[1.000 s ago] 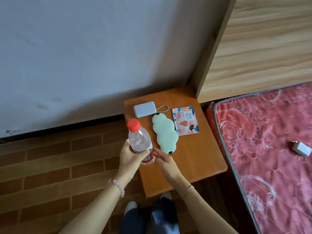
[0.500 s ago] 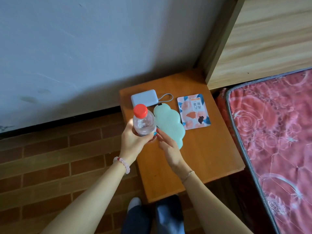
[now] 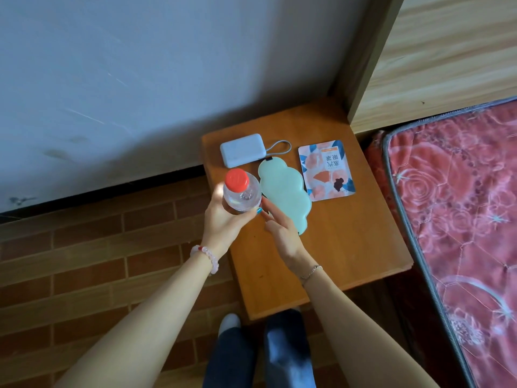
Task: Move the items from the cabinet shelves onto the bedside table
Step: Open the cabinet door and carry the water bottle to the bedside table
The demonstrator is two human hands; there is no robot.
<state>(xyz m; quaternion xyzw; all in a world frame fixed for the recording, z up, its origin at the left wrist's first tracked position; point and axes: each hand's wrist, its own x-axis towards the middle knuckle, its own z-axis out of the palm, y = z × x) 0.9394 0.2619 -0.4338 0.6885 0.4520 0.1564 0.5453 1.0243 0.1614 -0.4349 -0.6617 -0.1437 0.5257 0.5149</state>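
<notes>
Bare pale wall, brick-pattern floor, a small wooden bench [image 3: 330,247] tucked between the wall and a bed [image 3: 461,219] with a red floral mattress. Already on the bench: a pale power bank [image 3: 242,150] with its cord loop at the back, a mint cloud-shaped pad [image 3: 282,198] just in front of it, a printed packet [image 3: 326,170] to the right, near the pad.

Left hand [image 3: 223,219] has its fingers wrapped around a clear water bottle [image 3: 242,196] with a red cap, upright, over the bench's left edge beside the pad. Whether its base touches the wood cannot be told; the hand hides it. Right hand [image 3: 279,228] is held flat with fingers loosely spread, holding nothing, fingertips close to the bottle's side and over the pad's near end.

Step in hand looks like setting the bottle down. To do it well: bring the base fully inboard of the edge, not half over the floor; keep it clear of the pad so it stands on flat wood; lower straight, feel it settle, then release. The right hand can steady the side until it stands alone.
</notes>
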